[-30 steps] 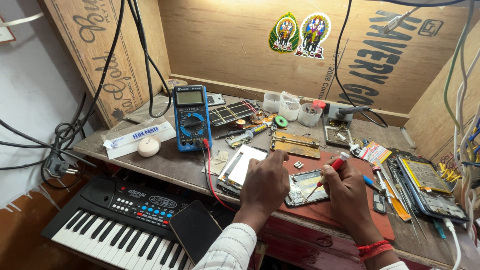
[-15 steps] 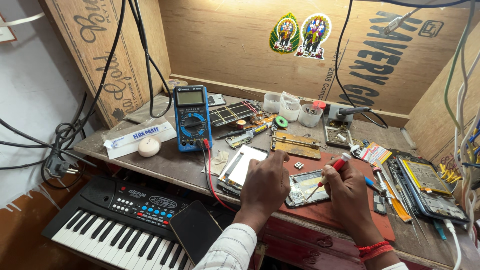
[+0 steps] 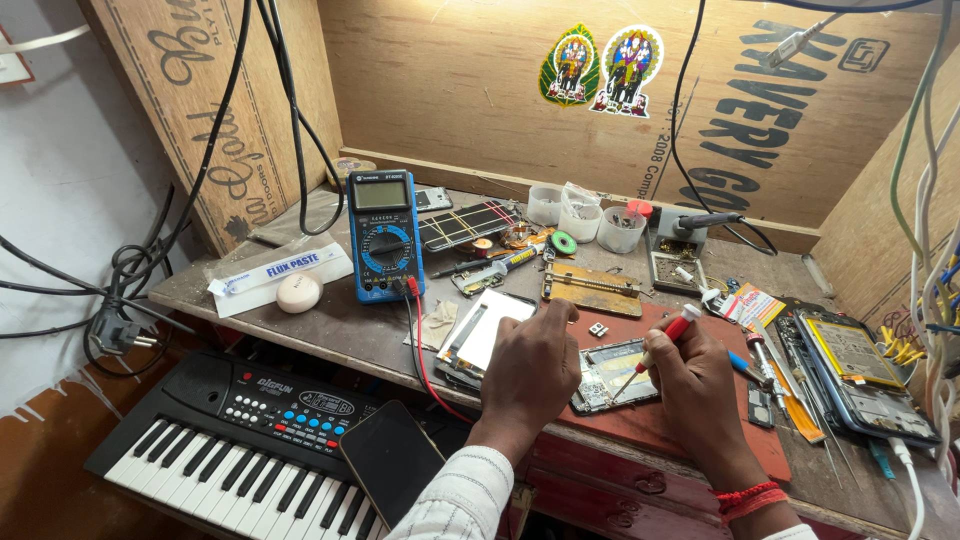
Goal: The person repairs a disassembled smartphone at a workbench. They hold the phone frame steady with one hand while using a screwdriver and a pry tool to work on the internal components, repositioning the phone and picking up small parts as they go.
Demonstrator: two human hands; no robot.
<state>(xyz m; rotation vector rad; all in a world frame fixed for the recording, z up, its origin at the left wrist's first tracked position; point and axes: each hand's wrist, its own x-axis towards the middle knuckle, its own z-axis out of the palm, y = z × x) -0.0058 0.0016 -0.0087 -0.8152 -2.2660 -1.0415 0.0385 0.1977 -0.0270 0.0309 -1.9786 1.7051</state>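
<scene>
While the left hand [image 3: 533,372] presses flat on the opened phone [image 3: 612,375], fingers curled over its left edge, the right hand [image 3: 697,385] pinches a red-handled screwdriver [image 3: 655,347] with its tip down inside the phone body. Both hands closed on what they hold; no gap visible between fingers and tool.

Phone lies back-off on a red mat [image 3: 690,420] at the bench front edge, between the two hands. Just left of it, half under the left hand, a white panel [image 3: 487,330] lies flat. Small chip-like parts [image 3: 598,329] sit on the mat just above the phone.

Behind: blue multimeter [image 3: 384,235] propped upright, red lead trailing toward the bench edge. Brass-coloured board holder [image 3: 590,289] right of it. Three plastic cups [image 3: 582,213] near the back wall, soldering stand [image 3: 678,245] beside them.

Far right: second phone [image 3: 858,375] open, battery showing. Left: flux tube [image 3: 280,270] and a white puck [image 3: 298,293].

Below the bench: keyboard [image 3: 230,450], dark phone [image 3: 392,462] resting on it. Red thread on the right wrist.
</scene>
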